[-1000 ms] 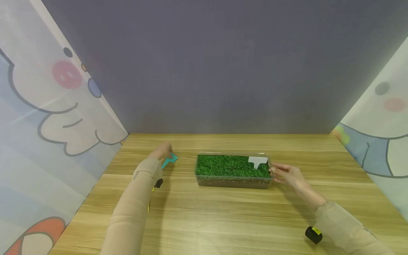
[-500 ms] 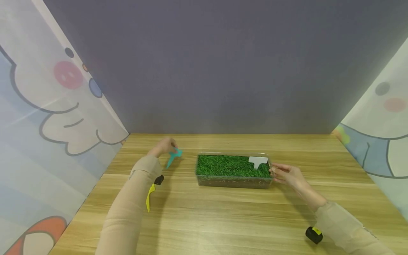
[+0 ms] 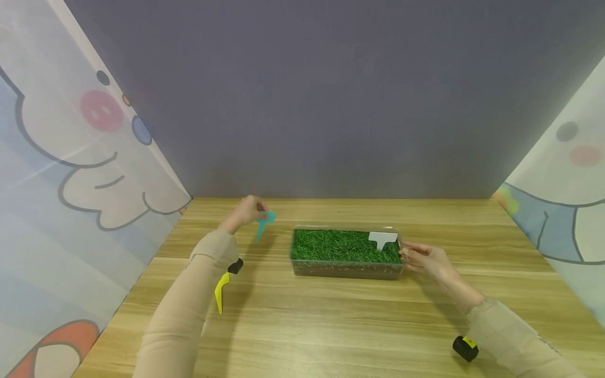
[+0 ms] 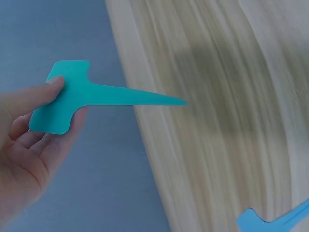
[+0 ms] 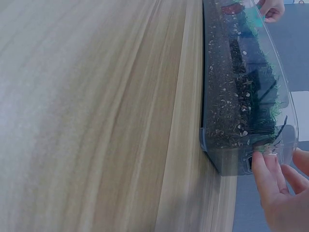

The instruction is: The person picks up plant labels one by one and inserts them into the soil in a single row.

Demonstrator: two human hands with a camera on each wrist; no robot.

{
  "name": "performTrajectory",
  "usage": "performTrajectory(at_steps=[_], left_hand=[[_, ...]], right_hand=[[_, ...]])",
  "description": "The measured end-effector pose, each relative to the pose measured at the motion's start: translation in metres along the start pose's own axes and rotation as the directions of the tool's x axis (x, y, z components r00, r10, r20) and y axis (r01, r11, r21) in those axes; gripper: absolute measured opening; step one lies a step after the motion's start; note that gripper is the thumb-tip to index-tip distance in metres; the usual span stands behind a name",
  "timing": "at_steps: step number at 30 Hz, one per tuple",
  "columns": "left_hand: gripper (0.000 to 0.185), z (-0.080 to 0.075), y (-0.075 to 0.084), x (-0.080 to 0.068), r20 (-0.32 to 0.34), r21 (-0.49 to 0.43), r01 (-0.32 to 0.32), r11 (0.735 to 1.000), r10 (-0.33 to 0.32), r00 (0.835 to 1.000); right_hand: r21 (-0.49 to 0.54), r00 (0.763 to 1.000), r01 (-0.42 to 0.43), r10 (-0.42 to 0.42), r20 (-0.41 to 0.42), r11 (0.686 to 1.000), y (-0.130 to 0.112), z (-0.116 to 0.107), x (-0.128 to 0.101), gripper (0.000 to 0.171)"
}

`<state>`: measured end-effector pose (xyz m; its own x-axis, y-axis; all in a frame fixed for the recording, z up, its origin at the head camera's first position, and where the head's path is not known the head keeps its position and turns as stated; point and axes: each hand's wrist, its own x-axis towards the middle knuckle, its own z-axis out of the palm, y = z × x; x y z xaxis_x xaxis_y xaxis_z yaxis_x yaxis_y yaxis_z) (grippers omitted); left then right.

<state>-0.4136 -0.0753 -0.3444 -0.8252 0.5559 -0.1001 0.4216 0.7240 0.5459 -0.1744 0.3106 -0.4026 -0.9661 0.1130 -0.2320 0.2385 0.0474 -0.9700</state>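
Left hand (image 4: 24, 140) pinching flat teal T-shaped marker (image 4: 91, 96)

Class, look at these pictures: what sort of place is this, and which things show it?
Probably a staged tabletop booth: a wooden table, cartoon-printed side panels, and a clear grass tray with plant labels.

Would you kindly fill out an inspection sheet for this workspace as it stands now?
Surface: light wooden table.
Job's things: teal plastic plant label; clear rectangular tray of soil and grass with a white plant label stuck in it.
Clutter: yellow plant label; another teal label.
Hands: left hand pinches the teal label; right hand touches the tray's end.
Cables: nothing seen.
Surroundings: grey back wall, cartoon side panels.
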Motion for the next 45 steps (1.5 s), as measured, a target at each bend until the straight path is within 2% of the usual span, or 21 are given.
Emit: performTrajectory(at_steps=[5,10,18,25,31,37,42,45], left_hand=[[0.013,-0.002,0.007,0.001,-0.067,-0.018,-0.019,1.000,0.017,0.998],[0.013,-0.004,0.016,-0.001,-0.096,-0.045,-0.030,0.999,0.026,0.995],[0.011,-0.006,0.035,-0.002,-0.119,-0.083,-0.053,0.995,0.043,0.992],[0.009,-0.007,0.050,-0.003,-0.154,-0.110,-0.095,0.989,0.078,0.985],[0.011,-0.007,0.063,-0.004,-0.170,-0.147,-0.114,0.982,0.089,0.981],[0.011,-0.005,0.077,-0.005,-0.150,-0.193,-0.124,0.973,0.096,0.984],[0.011,0.000,0.083,-0.005,-0.138,-0.229,-0.144,0.963,0.115,0.984],[0.011,0.003,0.085,-0.005,-0.137,-0.237,-0.160,0.958,0.130,0.982]], right_hand=[[0.070,1.000,-0.006,0.005,0.008,0.998,0.025,-0.013,0.017,0.076],[0.089,1.000,-0.011,0.013,-0.017,0.996,0.042,-0.020,0.029,0.092],[0.102,1.000,-0.008,0.009,-0.008,0.995,0.041,-0.020,0.029,0.095],[0.085,0.999,-0.025,0.027,-0.026,0.996,0.040,-0.018,0.028,0.085],[0.084,0.999,-0.025,0.026,-0.021,0.996,0.038,-0.018,0.026,0.089],[0.095,1.000,-0.022,0.023,-0.007,0.995,0.037,-0.018,0.025,0.091],[0.104,1.000,-0.003,0.002,0.012,0.995,0.038,-0.019,0.024,0.094],[0.123,0.999,0.015,-0.019,0.032,0.992,0.041,-0.020,0.025,0.084]])
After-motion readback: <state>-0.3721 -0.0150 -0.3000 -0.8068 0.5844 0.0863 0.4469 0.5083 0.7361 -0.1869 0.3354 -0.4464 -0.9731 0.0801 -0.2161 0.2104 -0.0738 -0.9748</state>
